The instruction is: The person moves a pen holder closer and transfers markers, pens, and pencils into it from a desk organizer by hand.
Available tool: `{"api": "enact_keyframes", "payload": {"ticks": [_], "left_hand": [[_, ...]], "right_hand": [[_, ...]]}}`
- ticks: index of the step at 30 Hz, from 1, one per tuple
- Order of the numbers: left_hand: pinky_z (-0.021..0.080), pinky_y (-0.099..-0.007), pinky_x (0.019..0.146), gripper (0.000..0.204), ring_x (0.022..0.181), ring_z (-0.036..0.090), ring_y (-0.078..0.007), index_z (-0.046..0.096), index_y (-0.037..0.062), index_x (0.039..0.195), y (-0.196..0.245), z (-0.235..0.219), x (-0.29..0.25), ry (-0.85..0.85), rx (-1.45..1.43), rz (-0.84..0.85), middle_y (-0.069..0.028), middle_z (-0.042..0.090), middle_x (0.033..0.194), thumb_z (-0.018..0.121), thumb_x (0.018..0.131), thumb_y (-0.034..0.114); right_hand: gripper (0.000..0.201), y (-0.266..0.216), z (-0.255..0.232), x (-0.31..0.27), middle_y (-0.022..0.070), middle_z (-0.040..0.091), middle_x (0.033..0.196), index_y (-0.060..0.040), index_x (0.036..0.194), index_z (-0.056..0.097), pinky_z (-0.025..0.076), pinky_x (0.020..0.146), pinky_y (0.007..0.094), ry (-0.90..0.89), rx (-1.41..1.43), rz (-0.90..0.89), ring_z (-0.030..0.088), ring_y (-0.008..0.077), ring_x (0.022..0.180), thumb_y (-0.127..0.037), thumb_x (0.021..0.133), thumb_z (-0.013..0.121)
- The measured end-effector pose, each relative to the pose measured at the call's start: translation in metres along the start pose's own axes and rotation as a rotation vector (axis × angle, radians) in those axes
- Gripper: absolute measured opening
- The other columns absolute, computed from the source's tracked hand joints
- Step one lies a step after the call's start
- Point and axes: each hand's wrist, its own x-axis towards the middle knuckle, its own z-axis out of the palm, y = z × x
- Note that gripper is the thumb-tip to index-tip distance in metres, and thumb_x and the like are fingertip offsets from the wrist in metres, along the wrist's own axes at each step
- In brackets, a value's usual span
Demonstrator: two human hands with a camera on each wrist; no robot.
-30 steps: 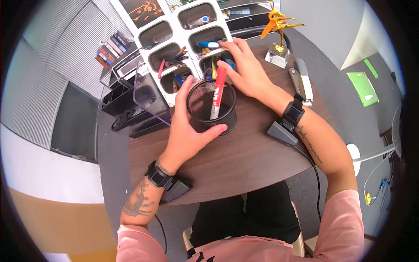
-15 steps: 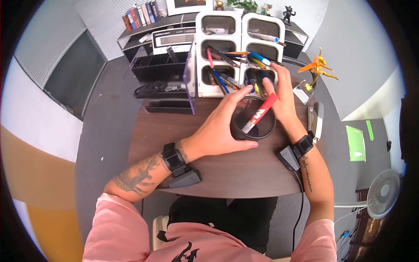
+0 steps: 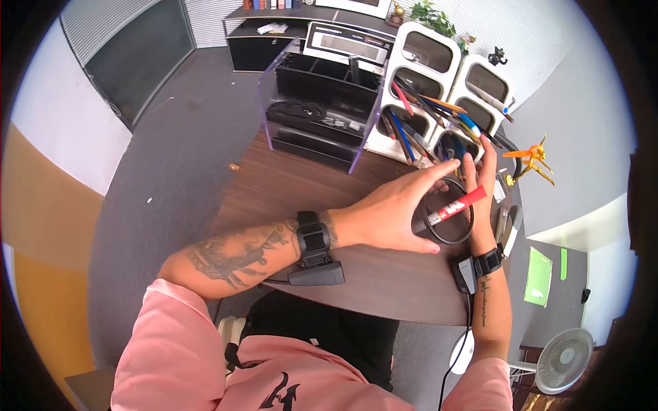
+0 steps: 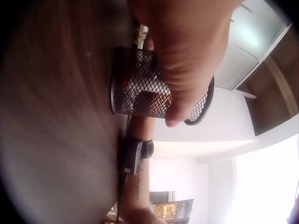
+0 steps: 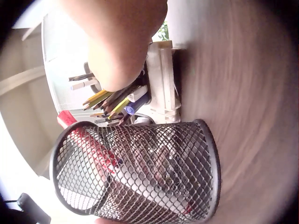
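A black mesh pen cup (image 5: pixel 140 170) stands on the brown table, with a red-capped marker (image 3: pixel 456 205) leaning inside and its cap above the rim. My left hand (image 3: pixel 387 212) holds the cup from the left, thumb on the near side and fingers on the far side. Just behind the cup, my right hand (image 3: pixel 484 216) reaches to the lower compartment of a white organizer (image 3: pixel 449 113), its fingers extended by the pens there. Several pencils and pens (image 5: pixel 112 100) stick out of the compartments. The right fingertips are partly hidden among them.
Left of the organizer stands a clear-sided black desk rack (image 3: pixel 322 113). At the table's right are a gold figurine (image 3: pixel 533 161) and a stapler (image 3: pixel 510 233). A white fan (image 3: pixel 565 359) stands beyond the right arm.
The head view has turned, so table, cup and organizer sit further right in it. The marker appears more slanted. Left hand stays around the cup, right hand at the organizer.
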Motion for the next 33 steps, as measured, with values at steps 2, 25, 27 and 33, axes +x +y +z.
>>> {"api": "enact_keyframes", "payload": {"ticks": [2,25,27,33], "left_hand": [[0.04,-0.0418,0.111,0.116,0.129,0.054,-0.0311,0.017,0.0037,0.155,0.003,0.0,-0.001,0.008,-0.004,0.0,-0.021,0.035,0.152,0.09,0.066,0.023],[0.041,-0.0413,0.11,0.114,0.132,0.05,-0.0319,0.021,0.0026,0.154,0.007,0.005,-0.007,-0.045,-0.028,0.027,-0.0203,0.038,0.151,0.089,0.066,0.025],[0.043,-0.042,0.109,0.112,0.13,0.052,-0.033,0.022,0.0034,0.153,0.008,0.005,-0.007,-0.053,-0.078,0.021,-0.0204,0.043,0.146,0.089,0.067,0.025],[0.045,-0.0433,0.106,0.108,0.126,0.053,-0.0358,0.026,0.0033,0.15,-0.002,0.011,-0.005,0.006,-0.029,0.11,-0.0208,0.048,0.139,0.09,0.065,0.022]], "right_hand": [[0.051,0.002,0.0,0.0,0.0138,0.051,0.138,-0.0037,0.142,0.045,0.042,0.095,0.0346,-0.008,-0.01,0.02,0.05,0.0248,0.121,-0.023,0.096,0.059],[0.067,-0.013,-0.004,0.002,0.0242,0.034,0.152,-0.0096,0.14,0.054,0.027,0.116,0.0498,0.089,-0.131,-0.304,0.031,0.0408,0.143,-0.046,0.084,0.065],[0.065,-0.021,-0.002,0.0,0.0233,0.034,0.151,-0.0081,0.134,0.058,0.032,0.113,0.0482,0.107,-0.134,-0.307,0.035,0.0399,0.141,-0.035,0.077,0.075],[0.035,-0.027,0.001,0.0,0.0168,0.05,0.14,-0.0089,0.105,0.072,0.041,0.107,0.0459,0.071,-0.175,-0.347,0.049,0.0362,0.129,-0.018,0.073,0.083]]}}
